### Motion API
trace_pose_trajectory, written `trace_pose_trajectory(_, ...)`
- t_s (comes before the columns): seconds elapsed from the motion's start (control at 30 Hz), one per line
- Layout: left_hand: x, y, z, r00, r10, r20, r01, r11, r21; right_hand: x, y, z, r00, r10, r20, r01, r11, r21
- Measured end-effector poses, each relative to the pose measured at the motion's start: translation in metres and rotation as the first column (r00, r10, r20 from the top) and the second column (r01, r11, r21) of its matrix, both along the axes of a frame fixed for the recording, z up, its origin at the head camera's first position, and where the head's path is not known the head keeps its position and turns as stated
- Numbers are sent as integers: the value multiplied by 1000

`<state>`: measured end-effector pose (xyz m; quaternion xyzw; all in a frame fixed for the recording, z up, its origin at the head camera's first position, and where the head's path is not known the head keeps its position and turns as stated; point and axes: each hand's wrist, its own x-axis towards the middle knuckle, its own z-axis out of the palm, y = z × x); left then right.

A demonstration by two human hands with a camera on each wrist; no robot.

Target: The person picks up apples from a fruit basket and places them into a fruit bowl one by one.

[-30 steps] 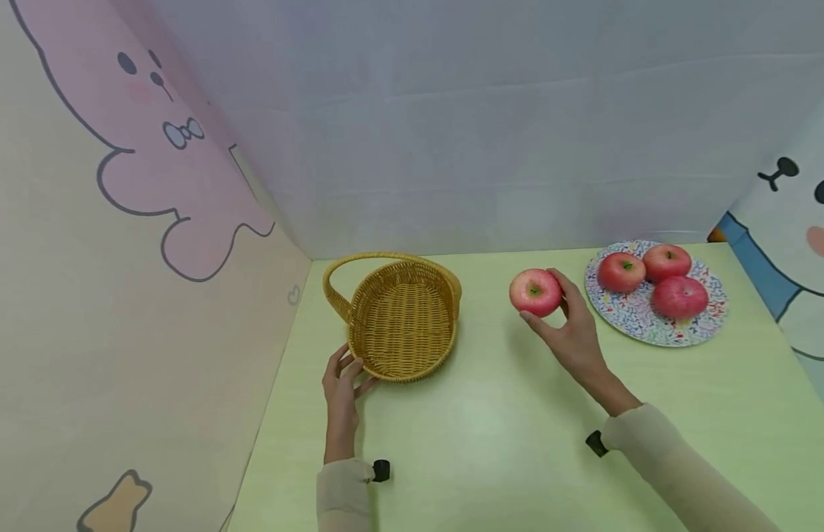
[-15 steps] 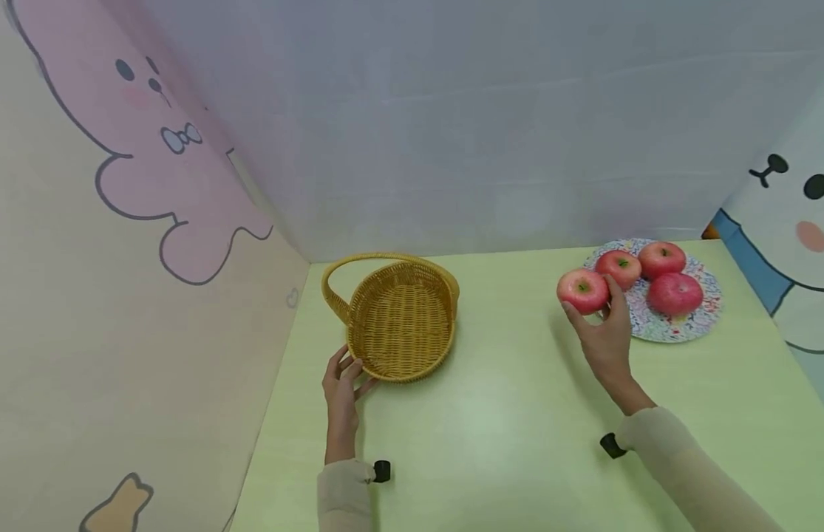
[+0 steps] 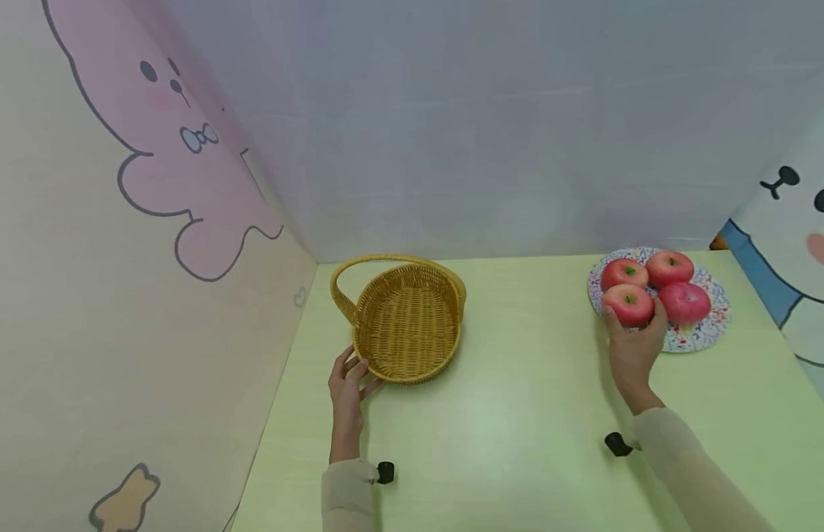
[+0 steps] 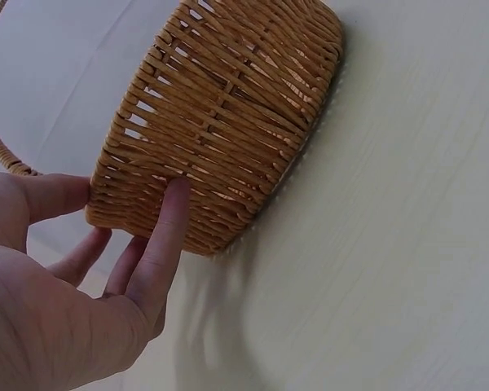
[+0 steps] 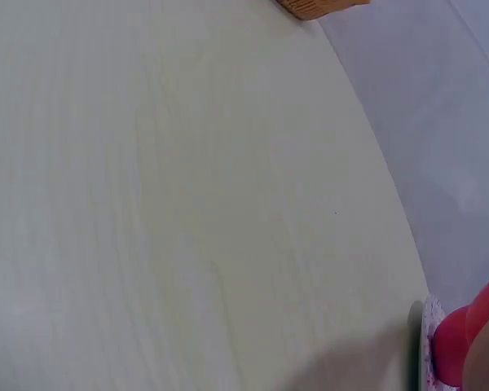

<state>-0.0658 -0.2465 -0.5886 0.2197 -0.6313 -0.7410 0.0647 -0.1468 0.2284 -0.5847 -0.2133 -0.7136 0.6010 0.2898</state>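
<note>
My right hand (image 3: 636, 353) holds a red apple (image 3: 628, 304) between thumb and fingers, at the near left part of a speckled plate (image 3: 699, 341). Several other apples (image 3: 684, 303) sit on that plate beside it. In the right wrist view only a piece of red apple (image 5: 450, 346) and the plate's edge (image 5: 429, 326) show at the lower right. My left hand (image 3: 347, 388) touches the near left side of a round wicker basket (image 3: 412, 325). Seen from the left wrist, its extended fingers (image 4: 167, 224) rest against the woven wall (image 4: 220, 114).
The basket's arched handle (image 3: 385, 258) leans toward the back left. A pale green table (image 3: 505, 421) lies between basket and plate. Behind it stands a grey-white curtain-like backdrop (image 3: 451, 148), and printed panels (image 3: 205, 332) flank the left and right sides.
My right hand has carried the apple rightward from the table's middle to the plate, beside the other apples. The left hand has stayed at the basket.
</note>
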Motion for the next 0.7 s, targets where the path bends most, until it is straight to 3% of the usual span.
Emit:
trace_pose_trajectory(0.2, 0, 0, -2, 1000, -6, -3, 6, 1000, -4, -7, 6, -15, 996, -78, 38, 79, 997, -23)
trace_pose_trajectory(0.53, 3, 1, -8, 1000, -7, 6, 7, 1000, -3, -4, 9, -36, 984, -110, 141, 119, 992, -52)
trace_pose_trajectory(0.7, 1, -1, -5, 1000, -1, -7, 1, 1000, 5, -11, 4, -36, 986, -154, 67, 155, 988, -5)
